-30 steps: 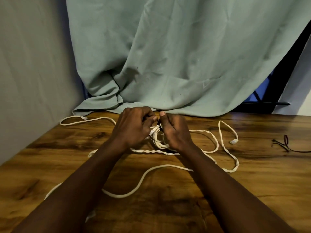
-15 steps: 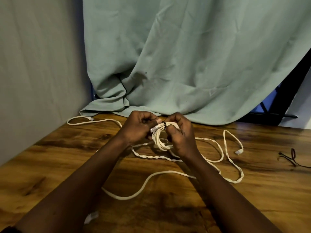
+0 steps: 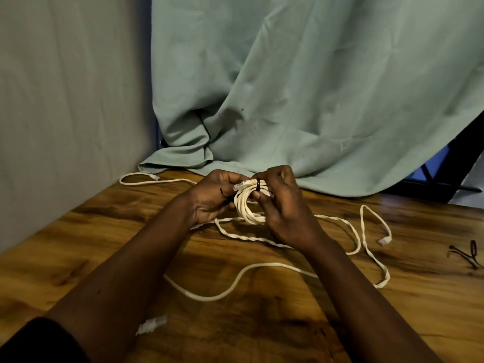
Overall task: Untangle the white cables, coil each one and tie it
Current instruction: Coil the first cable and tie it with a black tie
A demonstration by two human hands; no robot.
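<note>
A small coil of white cable is held up above the wooden table. A black tie wraps round the coil's top, beside its plug. My left hand grips the coil's left side, and a thin black strand crosses its palm. My right hand pinches the coil at the tie from the right. Loose white cables lie spread over the table under both arms, with plug ends at the right, the far left and the near edge.
Several black ties lie at the table's right edge. A pale green cloth hangs behind the table and bunches on its far edge. A grey wall borders the left side.
Both hands have lifted the coil off the table and towards me. The black tie now shows wrapped round the coil's top. The camera has tilted downward.
</note>
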